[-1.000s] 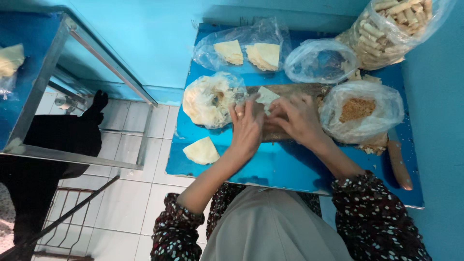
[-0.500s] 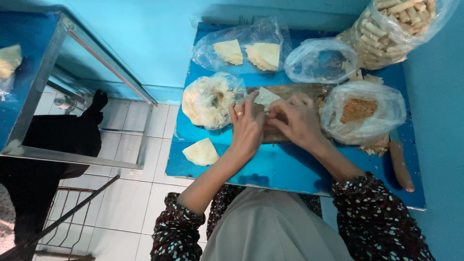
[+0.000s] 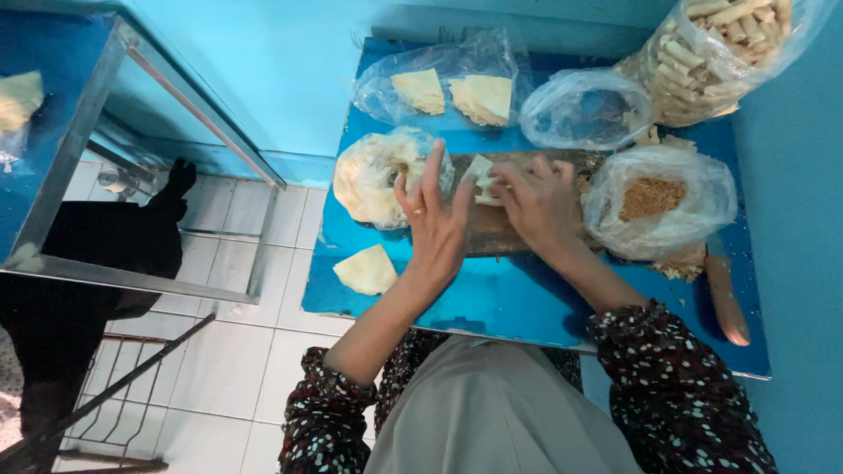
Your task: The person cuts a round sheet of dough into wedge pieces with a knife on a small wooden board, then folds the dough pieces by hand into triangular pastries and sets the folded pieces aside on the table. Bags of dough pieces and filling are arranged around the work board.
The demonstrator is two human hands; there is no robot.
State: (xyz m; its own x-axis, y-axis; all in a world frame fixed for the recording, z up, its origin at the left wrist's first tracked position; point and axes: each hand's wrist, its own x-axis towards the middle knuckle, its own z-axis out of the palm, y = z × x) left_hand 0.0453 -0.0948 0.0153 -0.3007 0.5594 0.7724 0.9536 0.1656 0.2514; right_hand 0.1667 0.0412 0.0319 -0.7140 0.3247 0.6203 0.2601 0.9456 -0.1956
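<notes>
1. A pale pastry sheet point(image 3: 481, 172) lies on the wooden board point(image 3: 492, 230), on the blue desk point(image 3: 527, 294).
2. The right hand point(image 3: 537, 200) pinches the sheet; the left hand point(image 3: 435, 224) rests beside it, fingers spread, grasping nothing.
3. One clear bag point(image 3: 660, 204) holds brown crumbs; another bag point(image 3: 448, 88) holds folded sheets.

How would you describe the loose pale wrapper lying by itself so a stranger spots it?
Start at the blue table and go to its near left corner. The pale wrapper piece lies there bare, below the left hand; unlike the other wrappers, it is not bagged.
</notes>
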